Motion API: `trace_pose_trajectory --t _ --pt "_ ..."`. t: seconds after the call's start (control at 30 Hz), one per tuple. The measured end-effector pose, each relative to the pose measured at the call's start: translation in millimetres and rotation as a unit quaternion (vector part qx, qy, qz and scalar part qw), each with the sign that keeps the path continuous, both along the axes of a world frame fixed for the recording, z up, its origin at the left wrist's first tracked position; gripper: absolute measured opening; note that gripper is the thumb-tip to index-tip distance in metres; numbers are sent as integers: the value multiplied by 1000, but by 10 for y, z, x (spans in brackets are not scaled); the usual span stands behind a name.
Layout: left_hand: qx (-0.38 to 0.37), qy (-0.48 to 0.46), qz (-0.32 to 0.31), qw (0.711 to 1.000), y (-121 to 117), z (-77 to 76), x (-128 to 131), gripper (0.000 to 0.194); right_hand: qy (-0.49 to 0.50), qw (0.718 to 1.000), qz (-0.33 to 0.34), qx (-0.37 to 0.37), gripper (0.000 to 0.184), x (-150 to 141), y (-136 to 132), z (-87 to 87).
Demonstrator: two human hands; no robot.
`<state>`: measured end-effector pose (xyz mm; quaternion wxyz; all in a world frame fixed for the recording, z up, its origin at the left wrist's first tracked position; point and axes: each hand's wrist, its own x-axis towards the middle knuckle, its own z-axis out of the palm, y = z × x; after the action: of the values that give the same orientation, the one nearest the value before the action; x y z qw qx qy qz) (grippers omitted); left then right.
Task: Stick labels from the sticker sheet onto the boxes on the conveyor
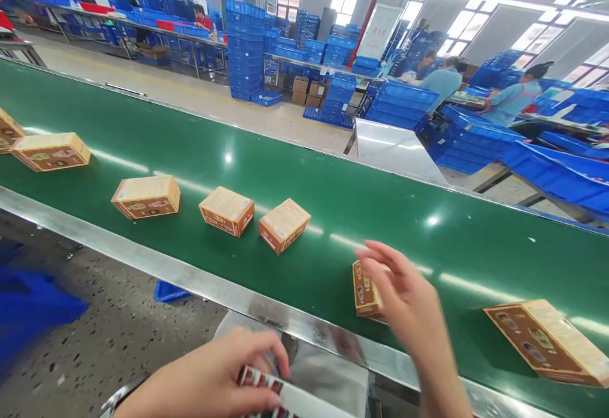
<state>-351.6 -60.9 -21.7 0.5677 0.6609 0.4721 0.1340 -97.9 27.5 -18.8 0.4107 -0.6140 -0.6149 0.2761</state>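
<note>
My left hand [223, 373] is low in the view, on the near side of the belt. Its thumb and fingers close round a pale strip-like item [304, 399] with a dark red and white patterned end; its lower part is cut off by the frame. Over the green belt, my right hand [404, 291] has its fingers stretched out and slightly curved. Just behind it is a brown and cream carton [364, 291], partly hidden by the hand; whether they touch is unclear. Another carton [547, 342] lies to the right, tilted, with round pictures on its brown side.
Several similar cartons, including one nearby [284, 224] and one farther left [147, 197], lie along the green conveyor belt [333, 196]. A metal rail [190, 266] edges its near side. Across the aisle stand stacked blue crates [245, 50] and people at benches.
</note>
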Motion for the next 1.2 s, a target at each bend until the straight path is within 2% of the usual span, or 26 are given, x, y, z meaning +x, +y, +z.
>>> trace_pose_trajectory --t 0.1,0.17,0.27,0.33,0.4,0.47,0.57,0.67,0.73,0.83,0.93,1.03,1.13,1.2 --pt "-70 -35 121 990 10 -50 -74 20 -63 990 125 26 70 -505 281 -46" --pt "-69 -58 192 977 45 -65 -68 26 -90 981 161 62 60 -683 332 -1" --pt "-58 -95 254 961 90 -79 -19 29 -77 961 254 82 29 -660 171 143" --pt "-56 -117 263 956 112 -95 30 30 -86 928 360 33 21 -535 -19 199" --pt "-46 -128 261 956 129 -116 86 29 -123 899 420 -9 12 -403 -195 179" --pt "-46 -140 242 959 138 -135 141 28 -143 894 425 -14 5 -295 -315 109" --pt "-62 -170 183 966 134 -157 202 32 -135 909 395 -2 14 -160 -385 25" --pt "-37 -169 137 975 120 -176 234 37 -148 912 383 -6 16 -47 -404 23" --pt "-14 -154 128 980 115 -189 247 40 -163 910 382 8 10 -7 -420 31" --pt "7 -138 135 981 118 -204 263 43 -185 912 353 95 12 -24 -448 7" --pt "19 -126 141 982 128 -208 288 44 -212 896 328 211 13 -114 -474 -30" --pt "19 -116 153 981 146 -210 321 43 -233 881 301 280 14 -202 -523 -30" --pt "17 -120 174 977 168 -222 336 42 -203 885 321 267 15 -181 -551 -10" --pt "11 -117 190 975 175 -234 323 42 -149 908 339 198 13 -79 -478 -26"
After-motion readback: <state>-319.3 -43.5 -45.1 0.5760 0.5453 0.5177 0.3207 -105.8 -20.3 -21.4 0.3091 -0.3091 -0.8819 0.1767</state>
